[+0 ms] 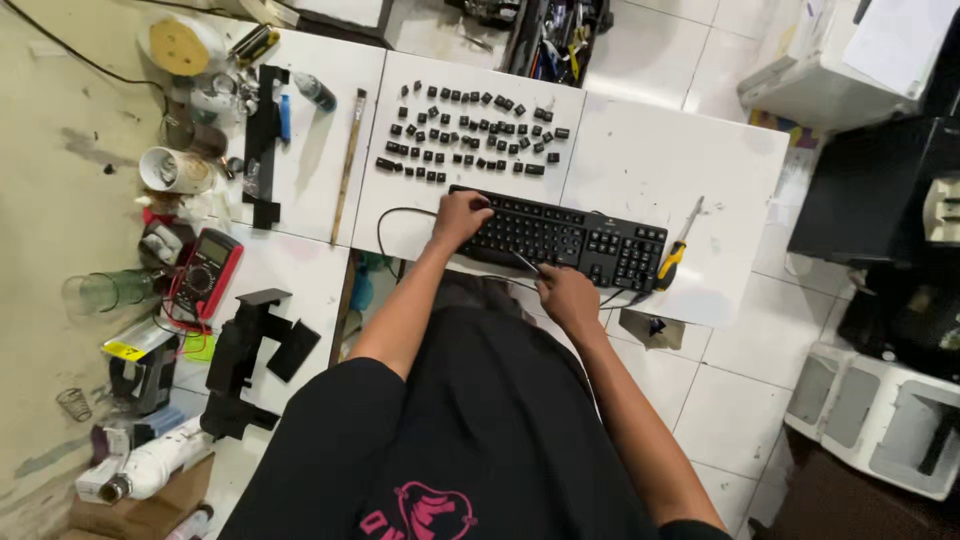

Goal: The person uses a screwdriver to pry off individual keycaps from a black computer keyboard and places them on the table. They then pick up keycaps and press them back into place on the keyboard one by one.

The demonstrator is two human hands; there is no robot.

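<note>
Keyboard (560,238) lies under left hand (460,217), fingers curled on hidden keys; right hand (563,293) grips thin, indistinct tool (526,263)

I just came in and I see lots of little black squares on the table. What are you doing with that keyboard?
A person is working on a black keyboard lying on a white table. The left hand rests on the keyboard's left end, while the right hand holds a thin tool against its front edge. Many black keycaps are already off and laid out in rows behind the keyboard. A yellow-handled screwdriver lies at its right, and a red multimeter sits further left.
</note>
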